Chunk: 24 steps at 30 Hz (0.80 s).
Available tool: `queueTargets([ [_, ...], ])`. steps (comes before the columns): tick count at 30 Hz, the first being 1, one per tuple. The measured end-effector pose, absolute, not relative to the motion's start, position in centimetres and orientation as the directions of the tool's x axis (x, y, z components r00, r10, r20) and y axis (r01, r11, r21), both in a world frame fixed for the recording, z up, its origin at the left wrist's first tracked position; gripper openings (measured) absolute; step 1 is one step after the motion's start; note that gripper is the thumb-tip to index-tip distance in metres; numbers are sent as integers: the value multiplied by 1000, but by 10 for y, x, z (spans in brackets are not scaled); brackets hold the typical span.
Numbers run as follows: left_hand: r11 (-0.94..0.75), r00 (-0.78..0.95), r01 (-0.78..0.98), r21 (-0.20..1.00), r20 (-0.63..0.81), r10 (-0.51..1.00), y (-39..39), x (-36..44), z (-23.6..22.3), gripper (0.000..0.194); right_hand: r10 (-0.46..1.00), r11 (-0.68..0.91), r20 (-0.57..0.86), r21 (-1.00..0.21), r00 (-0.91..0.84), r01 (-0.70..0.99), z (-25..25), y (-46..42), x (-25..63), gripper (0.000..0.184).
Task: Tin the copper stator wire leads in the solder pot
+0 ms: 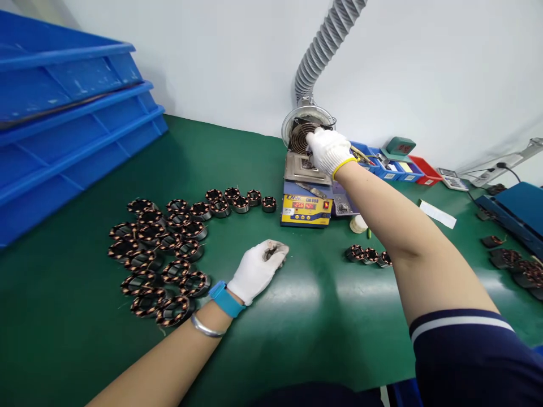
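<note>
My left hand (257,270), in a white glove with soiled fingertips, is closed just above the green table, in front of the solder pot. Its fingers are curled together, and whatever they hold, if anything, is hidden. Stretched forward, my right hand (328,150), gloved too, is closed over the solder pot (306,209), by the round wire fan guard (300,138). What its fingers grip cannot be made out. Many copper-wound stator cores (176,271) stand grouped left of my left hand, with a row of them leading toward the pot. Three more stators (370,256) sit below my right forearm.
Stacked blue crates (85,141) rise at the left. A grey duct hose (322,51) comes down behind the pot. Blue bins (390,171), a red bin (426,171) and a white round container (358,224) stand to the right. Further stators (526,271) lie at the right edge.
</note>
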<state>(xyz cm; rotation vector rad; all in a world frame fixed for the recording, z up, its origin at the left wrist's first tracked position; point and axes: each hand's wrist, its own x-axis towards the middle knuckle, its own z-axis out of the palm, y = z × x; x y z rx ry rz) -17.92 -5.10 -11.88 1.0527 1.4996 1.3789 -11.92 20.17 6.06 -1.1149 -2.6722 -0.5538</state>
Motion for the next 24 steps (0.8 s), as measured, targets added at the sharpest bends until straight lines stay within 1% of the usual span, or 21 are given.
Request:
queueTargets([
  [3, 41, -298, 79, 996, -16, 954, -51, -180, -121, 31, 607, 671, 350, 255, -713, 696, 49, 211, -123, 29],
  [6, 47, -290, 104, 994, -15, 957, -51, -180, -120, 32, 575, 672, 355, 309, -737, 673, 43, 217, -122, 30],
  [8, 51, -287, 112, 992, -17, 958, -51, -180, -119, 32, 584, 667, 332, 323, -740, 672, 43, 218, -122, 30],
  [12, 50, -290, 118, 992, -14, 957, -51, -180, -118, 32, 616, 669, 314, 276, -722, 690, 47, 216, -120, 32],
  [16, 45, -293, 115, 992, -10, 956, -50, -180, -120, 33, 637, 677, 325, 200, -699, 709, 60, 207, -116, 35],
  [18, 42, -313, 93, 995, -11, 950, -49, -179, -121, 36, 642, 685, 354, 135, -681, 716, 67, 197, -110, 35],
  [20, 28, -349, 49, 998, -9, 937, -47, -179, -121, 42, 658, 692, 382, 33, -649, 721, 69, 181, -101, 34],
  [22, -5, -383, 1, 1000, 4, 924, -47, -177, -120, 50, 700, 682, 385, -111, -602, 722, 63, 160, -88, 34],
  [24, -49, -405, -21, 999, 36, 914, -48, -174, -117, 59, 754, 652, 334, -282, -565, 704, 45, 138, -75, 38],
])
